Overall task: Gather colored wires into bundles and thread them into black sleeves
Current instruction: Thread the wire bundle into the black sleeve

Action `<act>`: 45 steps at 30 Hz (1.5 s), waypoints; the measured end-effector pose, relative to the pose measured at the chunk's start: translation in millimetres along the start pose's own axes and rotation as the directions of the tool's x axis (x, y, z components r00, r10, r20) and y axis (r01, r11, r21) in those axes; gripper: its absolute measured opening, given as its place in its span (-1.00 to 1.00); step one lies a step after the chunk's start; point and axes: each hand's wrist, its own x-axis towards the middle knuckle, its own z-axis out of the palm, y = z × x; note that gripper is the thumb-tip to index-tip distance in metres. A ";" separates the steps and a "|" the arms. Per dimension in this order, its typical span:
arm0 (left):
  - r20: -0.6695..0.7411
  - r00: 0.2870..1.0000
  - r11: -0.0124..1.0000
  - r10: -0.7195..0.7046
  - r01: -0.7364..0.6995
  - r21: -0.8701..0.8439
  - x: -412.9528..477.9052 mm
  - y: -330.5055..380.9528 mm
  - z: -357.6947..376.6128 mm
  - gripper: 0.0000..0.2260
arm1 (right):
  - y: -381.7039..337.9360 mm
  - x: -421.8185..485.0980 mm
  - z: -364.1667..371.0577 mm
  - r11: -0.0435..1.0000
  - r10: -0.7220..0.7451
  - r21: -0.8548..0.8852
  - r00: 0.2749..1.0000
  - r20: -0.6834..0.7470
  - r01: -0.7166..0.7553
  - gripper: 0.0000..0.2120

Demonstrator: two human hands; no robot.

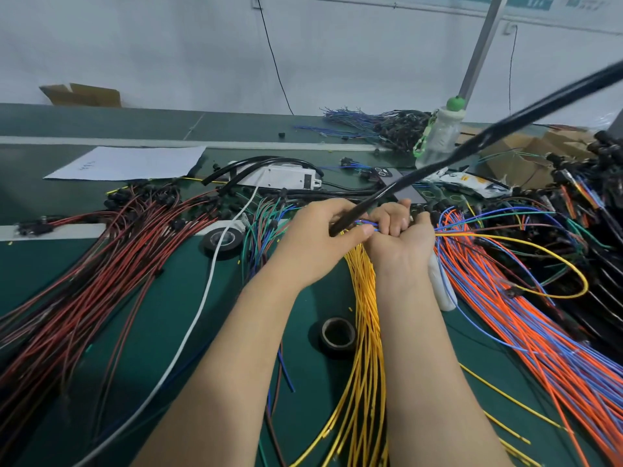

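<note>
two hands meet: left hand (317,241) grips the black sleeve (485,138) near its end, right hand (401,237) curls round the wire bundle (366,223).

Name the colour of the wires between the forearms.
Yellow; the wires show best in head view.

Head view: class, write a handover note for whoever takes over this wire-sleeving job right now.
Left hand grips the near end of the long black flexible sleeve, which rises up to the right. Right hand pinches a small bundle of coloured wires at the sleeve's mouth. Done: bundle gathered, tips at the opening. Left: feed it through, then bundle more, such as the loose yellow wires lying under the hands.
</note>
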 end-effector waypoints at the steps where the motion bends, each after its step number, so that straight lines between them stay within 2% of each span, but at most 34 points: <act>1: -0.003 1.000 0.999 0.020 -0.020 0.051 -1.1 0.3 0.1 -0.92 | -0.3 -0.2 -0.4 1.000 0.003 0.009 1.000 0.000 -0.003 -0.53; 3: -0.029 0.998 0.992 0.054 -0.051 0.118 -1.7 0.6 -0.9 -0.93 | -0.2 -0.6 -0.8 1.000 0.026 0.016 1.000 0.001 -0.026 -0.52; 5: -0.060 0.996 0.993 0.061 -0.054 0.101 -1.2 -0.4 -2.6 -0.93 | 0.4 -0.9 -0.1 0.999 0.050 0.010 0.999 0.003 -0.050 -0.51; 9: -0.025 1.000 0.997 0.018 -0.020 -0.077 -1.5 -3.1 -4.6 -0.91 | 2.6 -0.9 1.7 0.998 0.060 -0.020 0.998 0.008 -0.059 -0.51; 11: 0.013 0.999 0.973 -0.047 0.049 -0.228 -2.0 -5.0 -4.1 -0.91 | 3.3 -1.1 1.8 0.997 0.041 -0.071 0.999 0.014 -0.040 -0.51; 13: 0.072 0.988 0.891 -0.137 0.154 -0.428 -2.0 -7.9 -4.1 -0.91 | 3.8 -1.2 1.8 0.996 0.035 -0.084 0.999 0.034 -0.033 -0.51; 15: 0.155 0.969 0.765 -0.191 0.247 -0.595 -2.4 -9.9 -5.2 -0.87 | 4.4 -1.1 1.9 0.998 0.049 -0.048 0.997 0.061 -0.046 -0.51; 19: 0.250 0.952 0.596 -0.179 0.307 -0.742 -6.3 -12.8 -4.4 -0.80 | 7.0 -1.2 1.9 0.997 0.072 0.020 0.993 0.091 -0.074 -0.50; 22: 0.242 0.955 0.554 -0.171 0.297 -0.778 -7.0 -13.1 -1.1 -0.80 | 8.9 -1.3 2.6 0.997 0.073 0.014 0.992 0.100 -0.075 -0.50; 26: 0.213 0.961 0.559 -0.175 0.275 -0.782 -7.2 -12.3 0.8 -0.85 | 10.4 -1.7 2.0 0.997 0.080 0.012 0.990 0.119 -0.082 -0.50; 33: 0.239 0.954 0.538 -0.183 0.300 -0.788 -8.5 -12.2 0.2 -0.86 | 12.2 -4.9 4.1 0.994 0.075 -0.094 0.990 0.118 -0.064 -0.61; 38: 0.226 0.950 0.538 -0.217 0.309 -0.784 -8.2 -13.5 0.5 -0.86 | 13.8 -7.5 4.4 0.983 0.091 -0.168 0.988 0.125 -0.069 -0.60; 45: 0.262 0.952 0.492 -0.156 0.305 -0.815 -9.3 -17.4 -1.4 -0.84 | 12.1 -5.2 5.2 0.996 0.083 -0.045 0.988 0.134 -0.077 -0.53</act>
